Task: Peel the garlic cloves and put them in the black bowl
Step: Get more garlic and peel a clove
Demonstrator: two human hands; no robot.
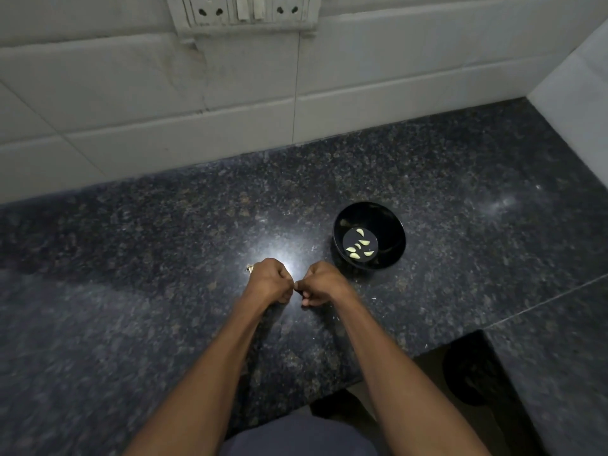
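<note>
Hands (269, 280) (320, 284) curled together, grip contents hidden; peeled cloves (359, 247) in black bowl (393, 230).

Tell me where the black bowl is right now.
In the head view the black bowl sits on the dark counter, just beyond and to the right of the right hand, with peeled garlic cloves inside.

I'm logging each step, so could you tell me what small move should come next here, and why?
Probably finish stripping the skin: both hands, left and right, meet with curled fingers, seemingly pinching something small, while the bowl beside the right hand already holds peeled cloves.
</note>
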